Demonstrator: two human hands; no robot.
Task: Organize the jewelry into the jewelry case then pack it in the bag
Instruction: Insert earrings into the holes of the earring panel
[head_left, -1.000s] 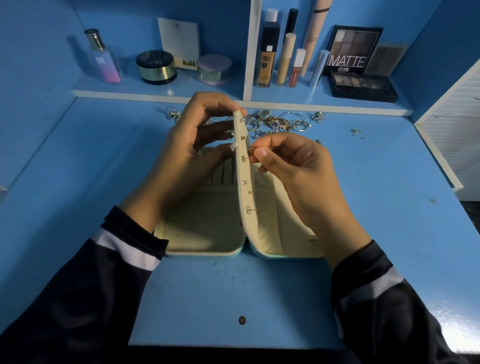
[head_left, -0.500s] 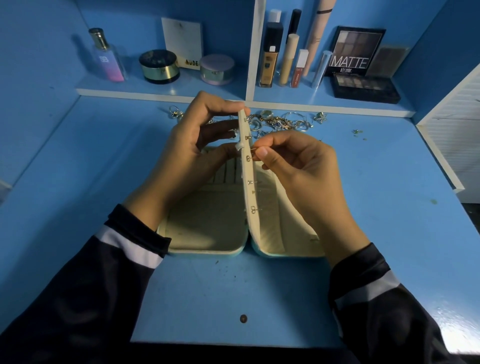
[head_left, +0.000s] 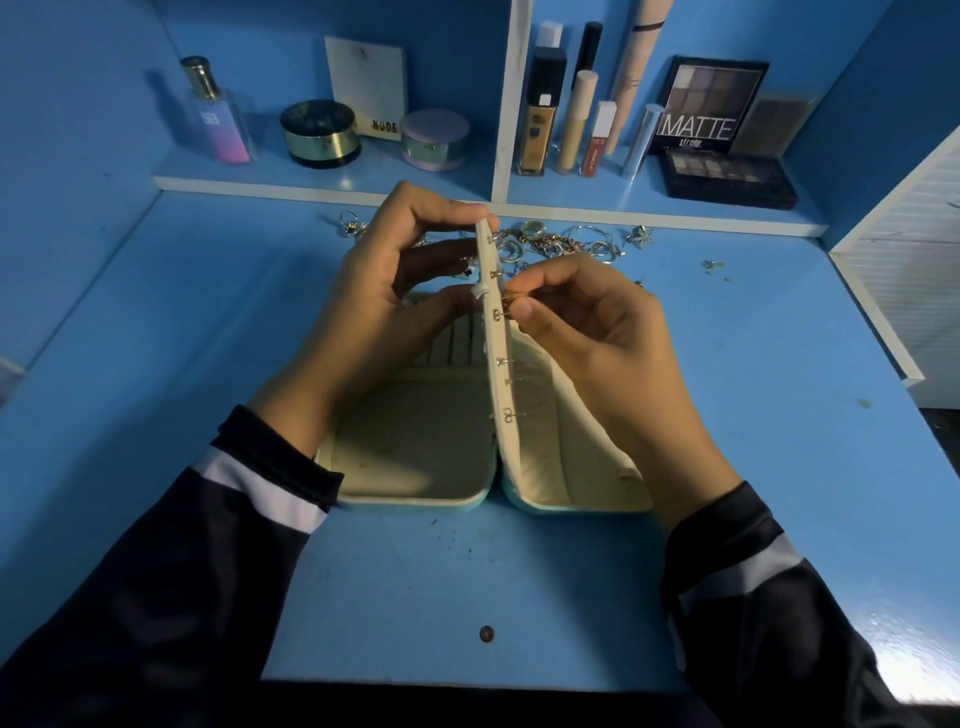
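Our left hand curls round the top of the upright earring flap of the open jewelry case lying on the counter; our right hand pinches a small earring against that flap; the loose jewelry lies just behind the case.

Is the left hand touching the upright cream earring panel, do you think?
Touching: head view shows the left hand pinching the cream earring panel at its top.
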